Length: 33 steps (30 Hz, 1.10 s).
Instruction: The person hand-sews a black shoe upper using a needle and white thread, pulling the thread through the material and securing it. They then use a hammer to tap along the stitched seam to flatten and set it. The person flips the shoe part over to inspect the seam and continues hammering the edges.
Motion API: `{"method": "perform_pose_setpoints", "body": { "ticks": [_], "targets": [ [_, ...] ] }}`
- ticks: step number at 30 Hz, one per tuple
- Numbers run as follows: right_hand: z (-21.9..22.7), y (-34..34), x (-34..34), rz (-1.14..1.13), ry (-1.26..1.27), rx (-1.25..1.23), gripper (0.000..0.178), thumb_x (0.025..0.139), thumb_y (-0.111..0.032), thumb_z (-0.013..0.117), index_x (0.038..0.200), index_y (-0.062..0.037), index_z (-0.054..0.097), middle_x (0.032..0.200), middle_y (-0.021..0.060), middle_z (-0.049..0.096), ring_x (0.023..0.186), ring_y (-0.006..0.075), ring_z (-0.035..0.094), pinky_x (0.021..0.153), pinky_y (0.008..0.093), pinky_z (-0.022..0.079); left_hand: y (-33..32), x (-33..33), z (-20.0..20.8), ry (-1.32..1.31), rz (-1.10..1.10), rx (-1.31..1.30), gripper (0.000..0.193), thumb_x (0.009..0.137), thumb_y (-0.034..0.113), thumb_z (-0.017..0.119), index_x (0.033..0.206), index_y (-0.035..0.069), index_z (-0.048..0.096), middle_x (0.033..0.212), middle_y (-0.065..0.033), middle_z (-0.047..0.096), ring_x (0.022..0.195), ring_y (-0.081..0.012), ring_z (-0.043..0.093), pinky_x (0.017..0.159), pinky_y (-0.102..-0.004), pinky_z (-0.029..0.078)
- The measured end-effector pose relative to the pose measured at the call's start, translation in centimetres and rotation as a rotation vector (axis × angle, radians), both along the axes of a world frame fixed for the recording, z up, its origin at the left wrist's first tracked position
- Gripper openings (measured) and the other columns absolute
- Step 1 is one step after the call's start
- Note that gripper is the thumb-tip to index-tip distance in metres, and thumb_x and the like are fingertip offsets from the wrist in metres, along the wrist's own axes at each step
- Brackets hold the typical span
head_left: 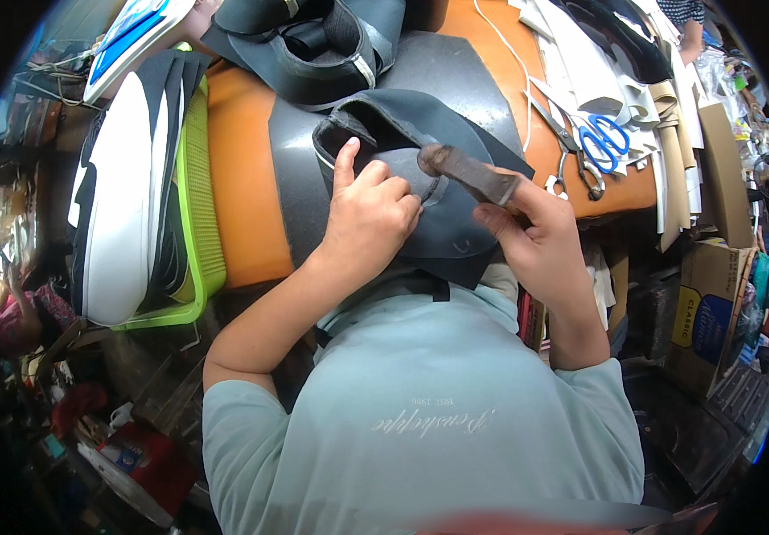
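In front of me a dark grey leather piece [447,119] with a curved, thick-edged opening lies on a black sheet [292,214] over an orange work surface. My left hand [371,214] presses on it at the rim of the opening, thumb raised and the other fingers curled onto the edge. My right hand [540,236] is closed round a hammer [482,181]. The worn brown hammer head is over the piece, just right of my left fingers; whether it touches cannot be told. The hammer's handle is mostly hidden in my hand.
More dark curved pieces [313,53] lie beyond. On the left, a lime-green basket [210,241] holds white and black sole-shaped pieces [117,205]. Dark scissors [567,143], blue-handled scissors [612,143] and white strips [589,62] lie right, near a cardboard box [710,303]. Other people show at both edges.
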State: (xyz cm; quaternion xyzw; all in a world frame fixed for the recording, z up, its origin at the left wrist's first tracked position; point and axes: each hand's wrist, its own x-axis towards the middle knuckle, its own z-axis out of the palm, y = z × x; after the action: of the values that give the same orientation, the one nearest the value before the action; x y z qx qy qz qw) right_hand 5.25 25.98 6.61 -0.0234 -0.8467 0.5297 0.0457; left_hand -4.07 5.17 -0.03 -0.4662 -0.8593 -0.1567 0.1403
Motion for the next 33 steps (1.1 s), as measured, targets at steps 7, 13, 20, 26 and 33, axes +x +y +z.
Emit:
{"method": "perform_pose_setpoints", "body": {
  "ticks": [7, 13, 20, 26, 33],
  "targets": [
    [0.9, 0.3, -0.2, 0.098, -0.206, 0.273, 0.031, 0.092, -0.005, 0.071, 0.123, -0.0054, 0.072, 0.102, 0.0178, 0.075, 0.090, 0.0356, 0.072, 0.081, 0.0403, 0.056, -0.3, 0.0, -0.9, 0.031, -0.020, 0.049, 0.013, 0.071, 0.018, 0.087, 0.083, 0.015, 0.081, 0.086, 0.0049, 0.071, 0.091, -0.0163, 0.064, 0.120, -0.0605, 0.028],
    [0.2, -0.2, 0.2, 0.133, -0.145, 0.157, 0.031, 0.092, -0.005, 0.070, 0.123, -0.0049, 0.071, 0.104, 0.0186, 0.074, 0.093, 0.0378, 0.071, 0.080, 0.0432, 0.055, -0.6, -0.3, -0.5, -0.024, -0.054, 0.090, 0.013, 0.074, 0.016, 0.082, 0.087, 0.013, 0.079, 0.087, 0.0014, 0.069, 0.091, -0.0193, 0.064, 0.117, -0.0557, 0.034],
    [-0.2, -0.3, 0.5, 0.125, -0.140, 0.240, 0.034, 0.093, -0.007, 0.071, 0.126, -0.0069, 0.070, 0.104, 0.0153, 0.075, 0.093, 0.0353, 0.072, 0.081, 0.0422, 0.055, -2.2, -1.6, 1.2, -0.242, -0.135, 0.032, 0.021, 0.077, 0.008, 0.081, 0.098, 0.008, 0.077, 0.096, -0.0045, 0.067, 0.097, -0.0232, 0.062, 0.104, -0.0430, 0.044],
    [0.0, -0.3, 0.3, 0.132, -0.118, 0.227, 0.034, 0.093, -0.008, 0.071, 0.127, -0.0071, 0.071, 0.105, 0.0149, 0.075, 0.092, 0.0344, 0.072, 0.081, 0.0419, 0.055, -2.3, -1.9, 1.0, -0.144, -0.213, 0.038, 0.011, 0.079, 0.010, 0.077, 0.090, 0.009, 0.079, 0.095, -0.0043, 0.066, 0.096, -0.0239, 0.061, 0.102, -0.0433, 0.045],
    [0.1, -1.0, 0.0, 0.104, -0.064, 0.075, 0.036, 0.092, -0.002, 0.071, 0.128, -0.0060, 0.071, 0.102, 0.0161, 0.074, 0.085, 0.0315, 0.071, 0.077, 0.0369, 0.056, -2.5, -1.9, 0.6, -0.079, -0.213, 0.068, 0.008, 0.080, 0.012, 0.076, 0.086, 0.010, 0.080, 0.095, -0.0039, 0.066, 0.094, -0.0240, 0.061, 0.099, -0.0427, 0.047]
  ]
}}
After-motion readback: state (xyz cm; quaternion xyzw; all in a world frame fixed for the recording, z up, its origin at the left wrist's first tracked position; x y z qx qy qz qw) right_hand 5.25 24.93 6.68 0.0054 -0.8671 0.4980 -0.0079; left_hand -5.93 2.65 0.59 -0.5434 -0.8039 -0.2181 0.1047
